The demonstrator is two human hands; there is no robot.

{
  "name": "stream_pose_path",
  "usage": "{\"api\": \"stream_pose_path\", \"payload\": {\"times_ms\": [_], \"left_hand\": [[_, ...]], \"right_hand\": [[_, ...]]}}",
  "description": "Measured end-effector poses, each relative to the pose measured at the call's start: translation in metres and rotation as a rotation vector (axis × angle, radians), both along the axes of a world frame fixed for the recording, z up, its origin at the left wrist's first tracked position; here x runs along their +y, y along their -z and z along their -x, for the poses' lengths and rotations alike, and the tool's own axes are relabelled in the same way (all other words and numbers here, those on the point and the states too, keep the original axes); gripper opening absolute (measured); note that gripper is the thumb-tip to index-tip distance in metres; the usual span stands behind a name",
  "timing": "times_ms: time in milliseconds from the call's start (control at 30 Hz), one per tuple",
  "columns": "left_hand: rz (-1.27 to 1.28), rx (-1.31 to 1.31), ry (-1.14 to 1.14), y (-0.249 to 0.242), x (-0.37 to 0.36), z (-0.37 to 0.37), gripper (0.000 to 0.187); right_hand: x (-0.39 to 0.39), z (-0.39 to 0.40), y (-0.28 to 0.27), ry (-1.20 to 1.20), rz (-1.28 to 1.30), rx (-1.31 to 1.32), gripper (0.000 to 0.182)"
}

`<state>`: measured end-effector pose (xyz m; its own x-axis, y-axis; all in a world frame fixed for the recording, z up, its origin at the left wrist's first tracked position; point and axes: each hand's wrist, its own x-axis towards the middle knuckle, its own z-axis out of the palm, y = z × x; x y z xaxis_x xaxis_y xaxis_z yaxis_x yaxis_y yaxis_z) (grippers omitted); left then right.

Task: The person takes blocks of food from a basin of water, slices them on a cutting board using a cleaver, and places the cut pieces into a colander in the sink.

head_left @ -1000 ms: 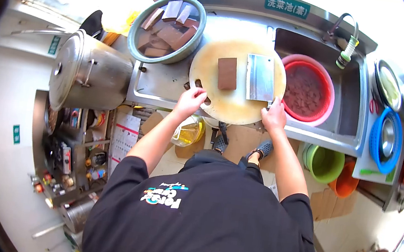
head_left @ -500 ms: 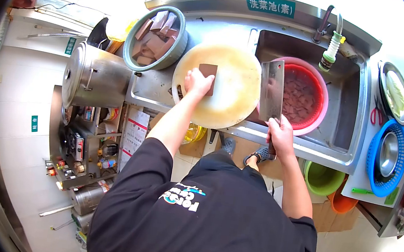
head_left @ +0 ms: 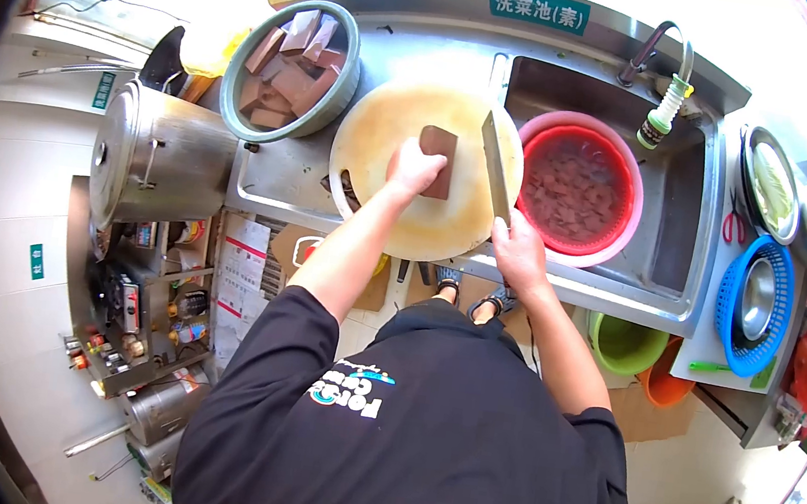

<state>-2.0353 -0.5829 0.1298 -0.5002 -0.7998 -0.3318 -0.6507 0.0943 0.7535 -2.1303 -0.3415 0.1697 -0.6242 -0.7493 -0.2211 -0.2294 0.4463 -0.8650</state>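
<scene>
My left hand [head_left: 417,167] has its fingers closed on a smooth brown block [head_left: 441,178] that looks like blood curd. The block sits on a round cutting board [head_left: 378,128]. In my right hand [head_left: 520,250] is a cleaver [head_left: 496,168], gripped by its handle, blade edge-on above the board's right side and apart from the block. Larger brown blocks [head_left: 291,82] fill a grey-green tub [head_left: 340,95] at the upper left. Cut brown pieces [head_left: 577,193] lie in liquid in a red basket [head_left: 627,174], set inside a pink basin [head_left: 633,215].
The basin stands in a metal sink [head_left: 680,175] with a faucet [head_left: 664,113] at its back right. To the left is a large steel pot [head_left: 174,148]. A blue basket [head_left: 770,347] and other containers stand at the right. Below the counter is a green bucket [head_left: 629,345].
The cleaver has moved left, from beside the basin to over the board's right side, its blade turned edge-on. My left hand and the block have shifted slightly right on the board.
</scene>
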Motion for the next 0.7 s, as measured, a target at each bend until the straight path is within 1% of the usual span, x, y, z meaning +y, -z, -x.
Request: {"api": "stream_pose_path", "payload": {"times_ms": [33,67,133,200,233,267,300,333,367,400,433,500,600,700], "left_hand": [[0.013,0.085,-0.021,0.001,0.012,0.005,0.034],[-0.029,0.171,0.006,0.014,0.018,0.01,0.031],[0.067,0.14,0.014,0.01,0.037,0.022,0.033],[-0.099,0.246,-0.041,0.009,0.049,0.033,0.052],[-0.293,0.352,-0.036,0.008,0.052,0.033,0.049],[-0.302,0.36,-0.036,0.004,0.054,0.031,0.049],[-0.352,0.385,-0.02,0.002,0.055,0.027,0.049],[-0.402,0.409,-0.004,0.001,0.054,0.023,0.049],[-0.466,0.42,-0.024,-0.002,0.051,0.022,0.051],[-0.473,0.424,-0.021,-0.003,0.049,0.021,0.051],[-0.51,0.442,-0.048,-0.003,0.049,0.021,0.052],[-0.563,0.483,-0.069,0.0,0.048,0.02,0.056],[-0.569,0.535,-0.058,0.007,0.047,0.018,0.062],[-0.602,0.556,-0.046,0.008,0.046,0.016,0.058]], "right_hand": [[-0.005,-0.005,-0.014,-0.011,-0.066,-0.019,0.037],[-0.009,-0.01,-0.013,-0.011,-0.079,-0.008,0.037],[-0.017,-0.02,-0.01,0.034,-0.068,0.073,0.041],[-0.016,-0.027,-0.014,0.035,-0.117,0.132,0.042],[-0.015,-0.028,-0.006,0.051,-0.1,0.113,0.042],[-0.014,-0.029,-0.003,0.067,-0.081,0.095,0.041],[-0.012,-0.027,-0.019,0.06,-0.108,0.056,0.038],[-0.007,-0.027,-0.021,0.061,-0.117,0.059,0.038],[-0.003,-0.028,-0.023,0.083,-0.053,0.082,0.033],[0.0,-0.029,-0.027,0.104,0.011,0.106,0.027],[0.003,-0.033,-0.031,0.139,0.047,0.113,0.026],[0.005,-0.038,-0.041,0.154,0.049,0.091,0.026],[0.007,-0.038,-0.043,0.151,0.042,0.063,0.027],[0.005,-0.04,-0.05,0.132,0.019,0.061,0.027]]}}
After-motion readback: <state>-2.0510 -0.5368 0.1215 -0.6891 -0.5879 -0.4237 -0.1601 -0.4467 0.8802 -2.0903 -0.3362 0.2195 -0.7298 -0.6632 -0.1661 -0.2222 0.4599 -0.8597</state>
